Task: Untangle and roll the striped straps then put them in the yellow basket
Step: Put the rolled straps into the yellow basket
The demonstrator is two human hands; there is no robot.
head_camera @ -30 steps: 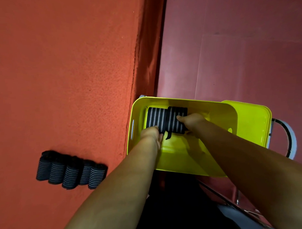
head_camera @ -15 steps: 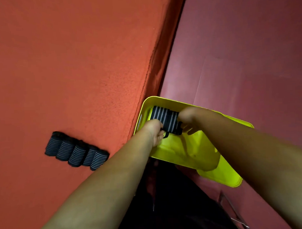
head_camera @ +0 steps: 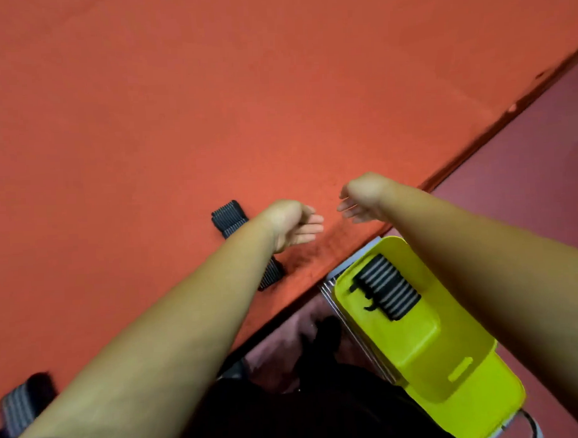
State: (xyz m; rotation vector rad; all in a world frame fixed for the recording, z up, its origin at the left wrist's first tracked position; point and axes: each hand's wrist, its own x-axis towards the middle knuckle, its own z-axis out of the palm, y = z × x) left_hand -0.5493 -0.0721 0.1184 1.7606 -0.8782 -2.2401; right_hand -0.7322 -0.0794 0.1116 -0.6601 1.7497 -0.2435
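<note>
1. Overhead, a person's two bare forearms reach out over a table (head_camera: 146,125) covered in rust-orange cloth with a fine, felt-like nap. Its edge runs diagonally, with a smooth maroon floor (head_camera: 526,194) beyond.
2. A basket (head_camera: 426,355) of glossy yellow plastic, rectangular with rounded corners and a slot handle in its near wall, sits off the table's edge at lower right, beside a grey slatted frame (head_camera: 331,284).
3. Inside the basket, toward its far end, lies a bundle of rolled straps (head_camera: 386,287): dark ribbed fabric with pale stripes, and a short black tail poking from one side.
4. On the table, a row of rolls (head_camera: 230,219) of the same striped fabric lies side by side. Only its two ends show, because the left forearm hides the middle.
5. Another striped strap (head_camera: 19,408) shows, blurred, at the lower left corner.
6. The left hand (head_camera: 294,225) hovers above the table just right of the row, fingers straight and loose, holding nothing.
7. The right hand (head_camera: 362,200) hangs near it, fingers loosely extended toward the left, also holding nothing. The two hands do not touch.
8. The bundle in the basket lies well apart from both hands, below and to their right, beside the right forearm.
</note>
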